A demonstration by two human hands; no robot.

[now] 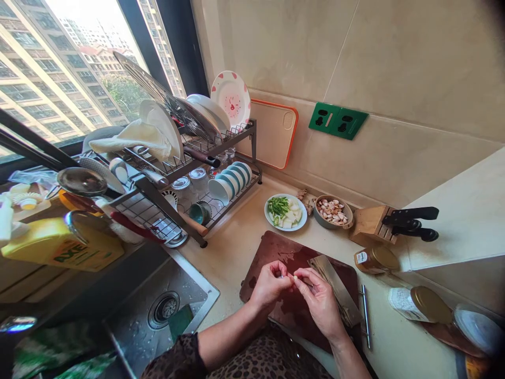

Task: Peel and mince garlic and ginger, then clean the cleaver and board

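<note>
Here we are in a home kitchen, up in an apartment block: look at that window (74, 63), residential towers right outside! Along the counter (223, 252) there's a steel sink (134, 316), and a two-tier dish rack (252, 139) is loaded with plates and bowls. A wooden knife block (371, 223) stands by the back edge, green wall sockets (338, 120) sit on the tiled wall (394, 63), and a dark red chopping board (268, 252) lies beside the sink.

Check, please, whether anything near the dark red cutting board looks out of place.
A wide steel cleaver lies on that board almost touching the right hand, oddly close for a bare blade.
</note>
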